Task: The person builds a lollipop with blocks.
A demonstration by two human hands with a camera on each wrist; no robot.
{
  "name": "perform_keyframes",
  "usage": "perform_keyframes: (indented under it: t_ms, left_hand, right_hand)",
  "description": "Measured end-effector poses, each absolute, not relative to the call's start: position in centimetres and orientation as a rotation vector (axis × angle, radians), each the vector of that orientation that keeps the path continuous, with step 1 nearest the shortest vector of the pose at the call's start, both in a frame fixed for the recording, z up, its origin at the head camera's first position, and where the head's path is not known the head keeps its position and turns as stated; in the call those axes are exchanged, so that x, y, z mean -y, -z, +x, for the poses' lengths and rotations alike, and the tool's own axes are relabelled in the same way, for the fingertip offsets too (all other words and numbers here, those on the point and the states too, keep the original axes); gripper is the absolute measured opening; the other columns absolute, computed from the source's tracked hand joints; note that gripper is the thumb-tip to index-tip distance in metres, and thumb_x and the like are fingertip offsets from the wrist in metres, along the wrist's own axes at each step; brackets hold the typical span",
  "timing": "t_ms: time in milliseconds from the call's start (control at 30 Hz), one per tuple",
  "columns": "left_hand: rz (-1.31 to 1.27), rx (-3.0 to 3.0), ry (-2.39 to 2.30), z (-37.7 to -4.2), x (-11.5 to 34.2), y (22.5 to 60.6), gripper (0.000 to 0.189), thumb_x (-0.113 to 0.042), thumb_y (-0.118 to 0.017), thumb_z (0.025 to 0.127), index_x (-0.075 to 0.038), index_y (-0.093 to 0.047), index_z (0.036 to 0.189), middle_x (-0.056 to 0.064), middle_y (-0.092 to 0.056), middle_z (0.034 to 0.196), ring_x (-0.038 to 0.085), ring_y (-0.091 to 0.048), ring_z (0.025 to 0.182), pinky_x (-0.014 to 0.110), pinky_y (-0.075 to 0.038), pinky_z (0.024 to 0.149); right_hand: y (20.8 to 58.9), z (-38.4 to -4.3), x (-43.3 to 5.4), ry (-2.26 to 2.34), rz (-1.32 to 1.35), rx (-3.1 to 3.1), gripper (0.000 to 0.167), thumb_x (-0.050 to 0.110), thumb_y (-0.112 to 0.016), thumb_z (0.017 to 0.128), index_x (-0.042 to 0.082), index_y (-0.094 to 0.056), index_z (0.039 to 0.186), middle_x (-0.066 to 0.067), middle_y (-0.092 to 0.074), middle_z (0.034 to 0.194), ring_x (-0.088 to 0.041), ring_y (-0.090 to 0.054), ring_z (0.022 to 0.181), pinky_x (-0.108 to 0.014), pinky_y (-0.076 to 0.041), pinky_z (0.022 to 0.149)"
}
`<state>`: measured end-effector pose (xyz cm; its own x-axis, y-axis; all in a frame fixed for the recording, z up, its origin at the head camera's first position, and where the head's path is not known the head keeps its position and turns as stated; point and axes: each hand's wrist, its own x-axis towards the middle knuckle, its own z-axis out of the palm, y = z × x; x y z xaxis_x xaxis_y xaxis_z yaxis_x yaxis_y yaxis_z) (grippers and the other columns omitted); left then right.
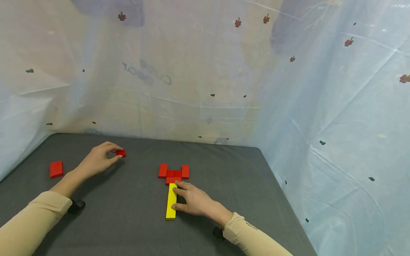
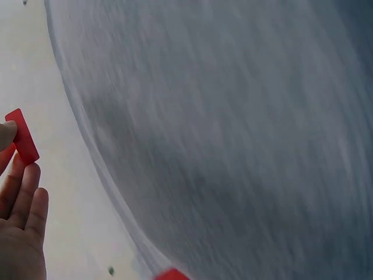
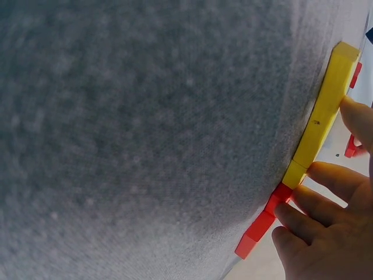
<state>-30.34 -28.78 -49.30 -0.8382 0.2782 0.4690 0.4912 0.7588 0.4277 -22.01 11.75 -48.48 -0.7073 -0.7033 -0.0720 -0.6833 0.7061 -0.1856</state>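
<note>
My left hand (image 1: 100, 160) pinches a small red block (image 1: 121, 153) between thumb and fingertips, at the far left part of the table. In the left wrist view, the red block (image 2: 24, 139) shows its narrow side, with the other fingers spread below it. My right hand (image 1: 198, 201) rests its fingertips along a yellow bar (image 1: 171, 209). This bar lies at the near side of several red blocks (image 1: 163, 170) laid flat in a symmetrical shape. From the right wrist, a seam shows near one end of the yellow bar (image 3: 320, 119), beside the red blocks (image 3: 260, 224).
A flat red piece (image 1: 56, 169) lies at the left on the dark grey table (image 1: 134, 213), beyond my left forearm. Translucent patterned sheeting (image 1: 192, 71) hangs behind the table and along its sides. A black band (image 1: 76, 207) shows at my left wrist.
</note>
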Motion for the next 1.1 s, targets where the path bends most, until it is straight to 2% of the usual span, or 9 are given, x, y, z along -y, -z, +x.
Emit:
perform_keyframes:
  t_ms: [200, 567, 1100]
  left_hand:
    - [-0.641, 2.54, 0.8, -29.9, 26.2, 49.3, 0.027, -0.006, -0.079, 0.092, -0.003, -0.074, 0.119, 0.015, -0.065, 0.117, 0.034, -0.065, 0.101, 0.05, -0.053, 0.075]
    - [-0.738, 2.506, 0.891, -30.2, 22.1, 49.2, 0.027, -0.005, -0.08, 0.091, -0.004, -0.075, 0.118, 0.014, -0.067, 0.117, 0.033, -0.065, 0.101, 0.055, -0.057, 0.076]
    - [-0.871, 2.545, 0.973, -31.5, 16.5, 49.1, 0.026, -0.008, -0.08, 0.092, -0.004, -0.075, 0.117, 0.012, -0.067, 0.119, 0.036, -0.066, 0.105, 0.055, -0.058, 0.085]
  right_hand:
    - [48.5, -22.0, -11.8, 0.215, -1.13, -2.776, 0.067, 0.049, -0.067, 0.1, 0.013, -0.052, 0.155, -0.006, -0.038, 0.166, -0.022, -0.04, 0.15, -0.036, -0.04, 0.118]
    - [48.4, -22.0, -11.8, 0.212, -1.126, -2.78, 0.067, 0.049, -0.067, 0.101, 0.013, -0.052, 0.155, -0.005, -0.038, 0.166, -0.021, -0.041, 0.15, -0.036, -0.039, 0.118]
    - [48.4, -22.1, -11.7, 0.18, -1.134, -2.786, 0.067, 0.051, -0.067, 0.1, 0.014, -0.053, 0.154, -0.006, -0.04, 0.165, -0.022, -0.043, 0.149, -0.037, -0.04, 0.118]
